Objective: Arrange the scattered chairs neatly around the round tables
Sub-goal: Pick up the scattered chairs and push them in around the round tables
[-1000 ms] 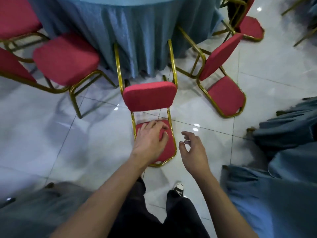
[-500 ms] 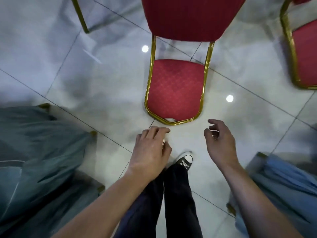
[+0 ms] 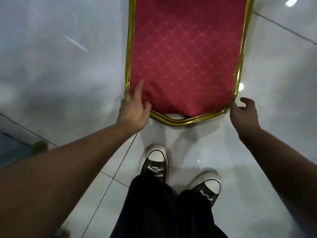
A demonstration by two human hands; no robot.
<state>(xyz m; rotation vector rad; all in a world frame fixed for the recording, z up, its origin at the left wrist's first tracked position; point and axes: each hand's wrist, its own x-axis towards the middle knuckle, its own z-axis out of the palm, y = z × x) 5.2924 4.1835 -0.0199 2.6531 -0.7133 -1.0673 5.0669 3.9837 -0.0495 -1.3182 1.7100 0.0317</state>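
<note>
A chair lies tipped over on the glossy floor. Its red quilted pad fills the upper middle of the head view, and its gold frame curves along the near edge. My left hand rests on the pad's near left corner, with the index finger stretched over the fabric and the thumb on the pad edge. My right hand is at the near right corner. Its thumb is against the gold frame and its fingers curl loosely outside it. No table is in view.
My two black-and-white sneakers stand on the white tiles just behind the chair. A blue-grey cloth and a gold chair foot show at the left edge.
The view has dropped much closer to the fallen chair. Both hands have moved forward from in front of my legs to the pad's two near corners.
</note>
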